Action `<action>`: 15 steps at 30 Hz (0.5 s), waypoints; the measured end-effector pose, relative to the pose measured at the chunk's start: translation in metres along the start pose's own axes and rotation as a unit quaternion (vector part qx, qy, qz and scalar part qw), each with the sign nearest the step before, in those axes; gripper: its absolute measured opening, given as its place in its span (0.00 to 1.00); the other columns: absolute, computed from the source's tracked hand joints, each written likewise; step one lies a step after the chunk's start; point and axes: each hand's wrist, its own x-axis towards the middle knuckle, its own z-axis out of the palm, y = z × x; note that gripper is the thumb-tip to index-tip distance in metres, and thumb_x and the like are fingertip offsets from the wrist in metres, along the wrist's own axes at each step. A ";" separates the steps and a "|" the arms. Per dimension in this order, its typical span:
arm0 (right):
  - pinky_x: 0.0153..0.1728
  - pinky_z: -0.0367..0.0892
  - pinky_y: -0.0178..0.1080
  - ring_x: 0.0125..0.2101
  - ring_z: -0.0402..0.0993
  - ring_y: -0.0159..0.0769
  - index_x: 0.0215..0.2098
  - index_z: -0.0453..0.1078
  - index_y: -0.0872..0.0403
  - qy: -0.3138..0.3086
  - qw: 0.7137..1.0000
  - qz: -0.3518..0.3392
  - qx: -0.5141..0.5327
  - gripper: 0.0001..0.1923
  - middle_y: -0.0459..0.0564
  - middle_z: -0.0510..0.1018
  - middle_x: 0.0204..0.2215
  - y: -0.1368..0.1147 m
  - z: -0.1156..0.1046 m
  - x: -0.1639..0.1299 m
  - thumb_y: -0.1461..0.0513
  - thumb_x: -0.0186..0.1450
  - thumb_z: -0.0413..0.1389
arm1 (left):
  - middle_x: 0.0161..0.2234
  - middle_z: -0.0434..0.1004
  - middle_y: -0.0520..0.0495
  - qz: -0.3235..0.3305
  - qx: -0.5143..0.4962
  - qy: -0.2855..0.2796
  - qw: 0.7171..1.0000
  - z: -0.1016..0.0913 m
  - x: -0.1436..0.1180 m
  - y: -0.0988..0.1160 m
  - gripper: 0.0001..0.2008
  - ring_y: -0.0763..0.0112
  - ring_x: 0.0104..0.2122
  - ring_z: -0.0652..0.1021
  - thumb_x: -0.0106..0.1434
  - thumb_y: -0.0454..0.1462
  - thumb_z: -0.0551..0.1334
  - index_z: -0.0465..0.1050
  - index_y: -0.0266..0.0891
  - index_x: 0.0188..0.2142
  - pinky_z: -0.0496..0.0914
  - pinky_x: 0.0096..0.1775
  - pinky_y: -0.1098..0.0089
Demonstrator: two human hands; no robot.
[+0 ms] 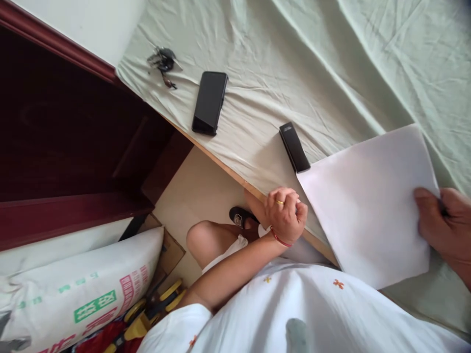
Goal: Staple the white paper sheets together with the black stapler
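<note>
A white sheet of paper (371,203) lies on the pale green bedsheet (294,59) at the bed's edge. My left hand (285,213) is curled into a loose fist at the paper's near left corner, touching the bed edge; it wears a gold ring and a red wrist cord. My right hand (443,225) presses on the paper's right edge with a dark thin object between its fingers, mostly hidden. A small black rectangular device (293,146) lies just above the paper's left corner.
A black phone (209,102) and a bunch of keys (162,63) lie further left on the sheet. A dark red wooden headboard (66,127) stands at the left. A printed white sack (77,289) sits on the floor beside my knee (206,240).
</note>
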 end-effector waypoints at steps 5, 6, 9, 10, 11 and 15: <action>0.27 0.49 0.47 0.18 0.50 0.40 0.18 0.45 0.44 -0.005 1.000 -0.029 0.005 0.26 0.46 0.51 0.14 -0.002 -0.002 0.001 0.54 0.65 0.56 | 0.45 0.87 0.41 0.025 -0.006 -0.006 1.000 0.004 -0.003 -0.003 0.07 0.53 0.50 0.84 0.72 0.31 0.65 0.79 0.46 0.43 0.73 0.52 0.53; 0.27 0.49 0.46 0.18 0.50 0.39 0.18 0.46 0.44 -0.009 0.999 -0.039 0.011 0.26 0.45 0.51 0.15 -0.001 -0.002 0.002 0.54 0.66 0.55 | 0.44 0.88 0.41 0.035 0.000 0.008 0.999 0.005 -0.002 -0.002 0.07 0.54 0.49 0.84 0.71 0.31 0.64 0.79 0.46 0.43 0.73 0.52 0.54; 0.24 0.47 0.43 0.17 0.49 0.35 0.18 0.47 0.45 0.027 0.996 -0.071 0.052 0.26 0.43 0.51 0.15 0.006 0.004 0.006 0.53 0.66 0.57 | 0.42 0.88 0.42 0.056 0.019 0.050 0.997 0.009 0.003 -0.001 0.08 0.55 0.47 0.84 0.70 0.30 0.64 0.79 0.45 0.42 0.73 0.52 0.55; 0.22 0.44 0.42 0.16 0.46 0.33 0.18 0.46 0.45 0.069 0.990 -0.089 0.079 0.27 0.42 0.49 0.14 0.010 0.008 0.007 0.51 0.64 0.58 | 0.42 0.88 0.42 0.058 0.021 0.060 0.996 0.010 0.004 -0.001 0.08 0.55 0.46 0.83 0.70 0.30 0.63 0.79 0.45 0.41 0.73 0.52 0.56; 0.22 0.43 0.41 0.16 0.45 0.31 0.18 0.47 0.45 0.080 0.987 -0.102 0.096 0.27 0.41 0.48 0.14 0.013 0.011 0.008 0.50 0.65 0.58 | 0.42 0.87 0.42 0.057 0.020 0.070 0.996 0.011 0.005 -0.002 0.08 0.56 0.46 0.83 0.71 0.30 0.63 0.79 0.45 0.41 0.73 0.52 0.56; 0.22 0.43 0.39 0.18 0.45 0.28 0.19 0.47 0.47 0.090 0.981 -0.127 0.113 0.28 0.39 0.48 0.15 0.020 0.020 0.010 0.50 0.66 0.59 | 0.43 0.87 0.41 0.022 0.009 0.081 0.996 0.015 0.005 -0.005 0.08 0.55 0.45 0.81 0.71 0.30 0.62 0.78 0.45 0.40 0.72 0.53 0.55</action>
